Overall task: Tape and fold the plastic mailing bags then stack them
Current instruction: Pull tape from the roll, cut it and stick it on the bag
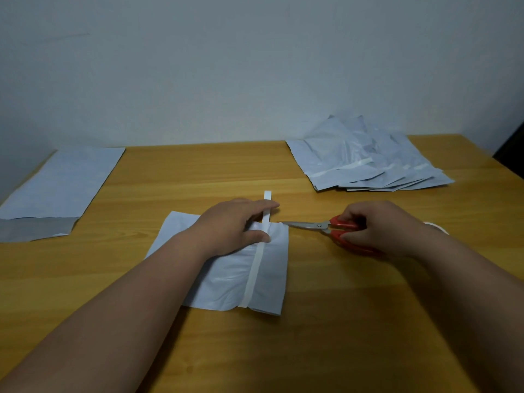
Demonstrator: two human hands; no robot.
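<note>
My left hand (232, 225) lies flat with fingers spread on the folded bag (235, 276), pinning the tape strip (256, 262) near its far edge. My right hand (377, 226) is closed around the red handles of the scissors (326, 226), their blade tips at the strip where it overhangs the bag. The bag is pale, crinkled, taped lengthwise, mid-tabletop. Something white sits behind my right wrist, possibly a tape roll. Finished bags (374, 160) pile far right; flat bags (56, 188) lie far left on the wooden tabletop (198, 171), against a plain wall (255, 66).
</note>
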